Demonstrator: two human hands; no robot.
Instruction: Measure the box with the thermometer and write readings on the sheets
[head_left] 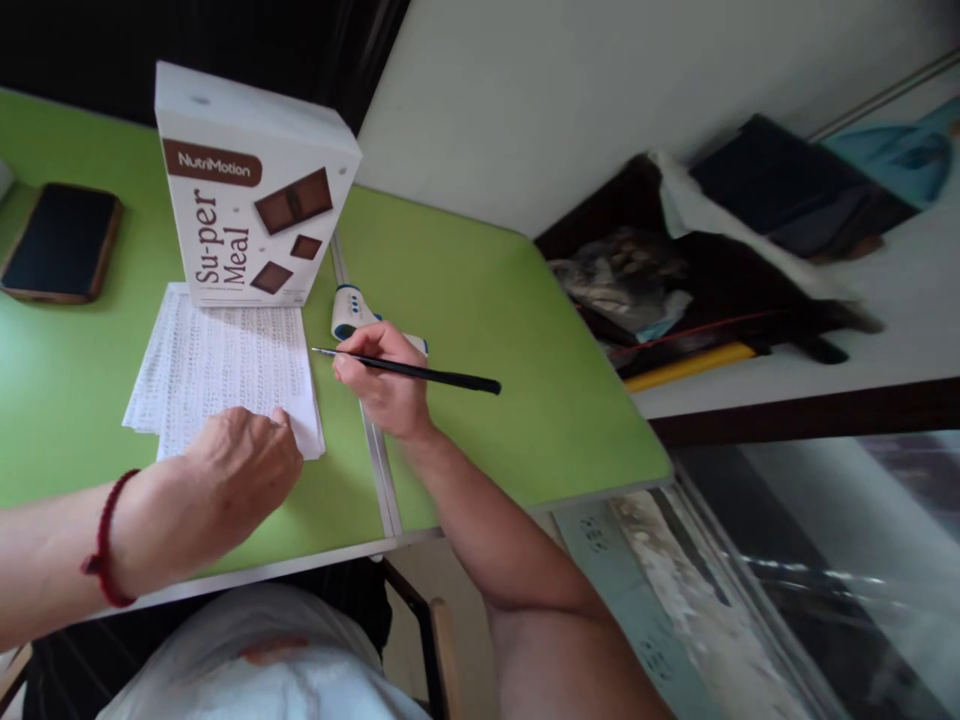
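My right hand grips a slim black pen just right of the papers. The pen's bare tip points left, above the green surface. My left hand rests on the lower part of a small stack of printed sheets, its fingers curled under and mostly hidden. Rows of tiny print cover the top sheet. At the sheets' upper edge stands a white NutriMotion box, upright. Partly behind my right hand lies a white-and-blue handheld device, resembling a forehead thermometer.
A dark phone in a brown case lies at the left of the green table. A metal seam crosses the tabletop. Beyond its right edge, a shelf holds bags and a dark folder-like item. A chair is below.
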